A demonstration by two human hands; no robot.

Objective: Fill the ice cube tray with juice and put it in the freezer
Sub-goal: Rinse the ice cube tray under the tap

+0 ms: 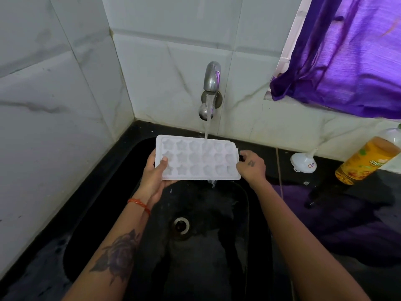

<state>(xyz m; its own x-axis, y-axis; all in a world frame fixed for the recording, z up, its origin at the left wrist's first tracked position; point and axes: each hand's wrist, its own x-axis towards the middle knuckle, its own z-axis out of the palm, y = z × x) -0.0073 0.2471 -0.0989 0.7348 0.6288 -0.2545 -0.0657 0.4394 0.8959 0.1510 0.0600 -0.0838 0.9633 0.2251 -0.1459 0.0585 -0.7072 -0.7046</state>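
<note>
A white ice cube tray [196, 158] with star and heart shaped cells is held level over the black sink [217, 246], under the running tap [212, 77]. Water falls onto the tray's far middle cells and drips off its near edge. My left hand [155, 174] grips the tray's left end, thumb on top and fingers beneath. My right hand [251, 167] pinches the tray's right end. An orange juice bottle [366, 160] lies tilted on the counter at the right.
A small white funnel [302, 162] sits on the black counter [358, 224] right of the sink. A purple curtain [347, 57] hangs over the window at upper right. White tiled walls [54, 105] close the left and back. The drain [181, 224] is mid-sink.
</note>
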